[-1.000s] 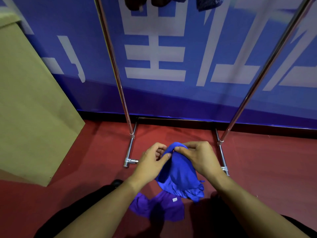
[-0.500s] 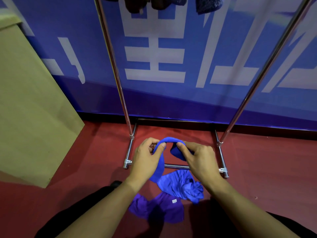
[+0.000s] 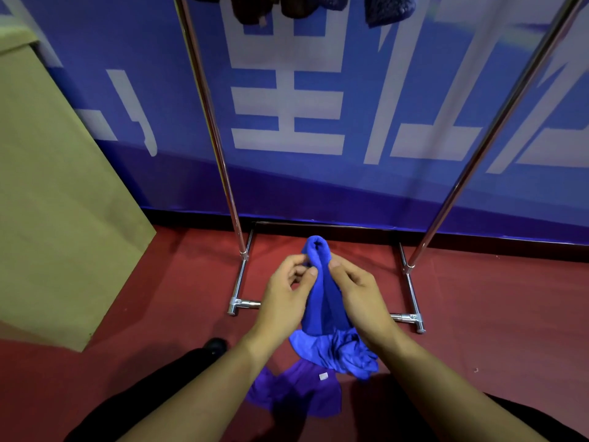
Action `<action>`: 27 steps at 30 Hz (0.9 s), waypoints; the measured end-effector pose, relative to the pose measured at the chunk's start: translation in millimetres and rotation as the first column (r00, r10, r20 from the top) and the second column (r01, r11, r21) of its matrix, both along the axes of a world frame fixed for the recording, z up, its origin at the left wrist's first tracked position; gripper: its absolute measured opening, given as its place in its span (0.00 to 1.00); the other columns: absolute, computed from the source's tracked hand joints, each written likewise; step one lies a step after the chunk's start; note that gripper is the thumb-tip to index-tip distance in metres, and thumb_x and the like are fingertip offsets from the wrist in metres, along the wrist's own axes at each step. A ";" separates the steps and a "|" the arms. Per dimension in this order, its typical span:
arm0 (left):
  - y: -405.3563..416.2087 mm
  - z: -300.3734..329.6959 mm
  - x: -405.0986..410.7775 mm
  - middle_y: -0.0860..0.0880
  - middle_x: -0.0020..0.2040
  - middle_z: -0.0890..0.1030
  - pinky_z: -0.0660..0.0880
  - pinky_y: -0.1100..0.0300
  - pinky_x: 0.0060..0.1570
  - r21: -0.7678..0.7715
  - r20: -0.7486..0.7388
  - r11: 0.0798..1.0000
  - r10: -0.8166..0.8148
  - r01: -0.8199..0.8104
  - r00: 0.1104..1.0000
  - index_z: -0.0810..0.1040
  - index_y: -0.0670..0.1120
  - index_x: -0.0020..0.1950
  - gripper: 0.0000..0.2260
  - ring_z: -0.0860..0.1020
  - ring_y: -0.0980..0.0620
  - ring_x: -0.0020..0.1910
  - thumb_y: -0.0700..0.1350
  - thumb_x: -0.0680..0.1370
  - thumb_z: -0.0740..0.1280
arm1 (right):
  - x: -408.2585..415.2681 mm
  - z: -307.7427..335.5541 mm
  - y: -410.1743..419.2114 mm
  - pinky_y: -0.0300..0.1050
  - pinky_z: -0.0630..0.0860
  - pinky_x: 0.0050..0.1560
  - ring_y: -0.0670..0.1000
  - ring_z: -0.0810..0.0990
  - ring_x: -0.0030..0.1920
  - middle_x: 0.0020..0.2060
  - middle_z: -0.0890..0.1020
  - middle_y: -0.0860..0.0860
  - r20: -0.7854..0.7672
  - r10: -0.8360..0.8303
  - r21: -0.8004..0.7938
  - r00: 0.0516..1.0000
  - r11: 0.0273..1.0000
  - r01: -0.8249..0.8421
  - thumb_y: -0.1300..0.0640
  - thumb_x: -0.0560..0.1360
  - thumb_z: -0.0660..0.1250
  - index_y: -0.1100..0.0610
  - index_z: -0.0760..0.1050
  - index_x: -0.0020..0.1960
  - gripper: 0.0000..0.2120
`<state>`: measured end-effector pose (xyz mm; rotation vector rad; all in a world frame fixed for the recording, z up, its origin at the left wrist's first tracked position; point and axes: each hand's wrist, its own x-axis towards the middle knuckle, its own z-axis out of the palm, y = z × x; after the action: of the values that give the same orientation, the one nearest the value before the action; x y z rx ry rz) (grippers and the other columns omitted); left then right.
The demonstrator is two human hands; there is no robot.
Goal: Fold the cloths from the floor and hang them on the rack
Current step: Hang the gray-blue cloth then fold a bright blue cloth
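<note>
Rack (image 3: 467, 173) top cut off above.

The shiny metal clothes rack (image 3: 220, 148) runs off the top edge, hiding its crossbar. Dark hanging cloths (image 3: 387, 9) show only lower ends. Bunched blue cloth (image 3: 322, 301) conceals its own shape.

Ahead of me, 12 o'clock: blue wall banner (image 3: 318, 193) with white characters | underfoot: red floor (image 3: 497, 314) | my 9 o'clock: tan cardboard panel (image 3: 57, 199) leaning.
</note>
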<state>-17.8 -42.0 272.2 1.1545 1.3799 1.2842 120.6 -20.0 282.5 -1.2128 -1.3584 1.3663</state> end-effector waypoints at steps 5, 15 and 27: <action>12.2 31.7 5.5 0.42 0.48 0.84 0.78 0.49 0.54 0.062 0.087 0.998 0.021 -0.026 0.996 0.79 0.50 0.55 0.13 0.82 0.48 0.49 0.52 0.72 0.72 | -1.9 29.8 2.8 0.43 0.78 0.58 0.46 0.83 0.53 0.53 0.87 0.50 -0.170 -0.095 0.080 0.981 0.991 0.110 0.60 0.80 0.66 0.55 0.82 0.59 0.10; 36.9 164.8 29.5 0.47 0.53 0.86 0.78 0.53 0.57 0.305 0.027 0.952 0.030 -0.037 0.999 0.83 0.50 0.54 0.08 0.83 0.52 0.53 0.45 0.76 0.72 | 10.7 156.4 27.2 0.52 0.79 0.60 0.52 0.84 0.55 0.50 0.86 0.50 -0.255 -0.194 0.292 0.947 0.918 0.267 0.51 0.74 0.75 0.53 0.81 0.55 0.11; 73.0 340.4 95.9 0.57 0.46 0.81 0.78 0.54 0.47 0.545 -0.183 0.826 0.288 -0.147 0.940 0.73 0.53 0.53 0.10 0.79 0.60 0.45 0.39 0.78 0.64 | 49.3 323.6 62.8 0.31 0.75 0.40 0.39 0.81 0.44 0.45 0.82 0.45 -0.330 -0.282 0.529 0.901 0.735 0.424 0.55 0.79 0.69 0.57 0.75 0.50 0.06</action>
<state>78.1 31.0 612.5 1.6149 1.4193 1.8060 170.0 42.8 606.1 -0.7967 -1.1773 0.6926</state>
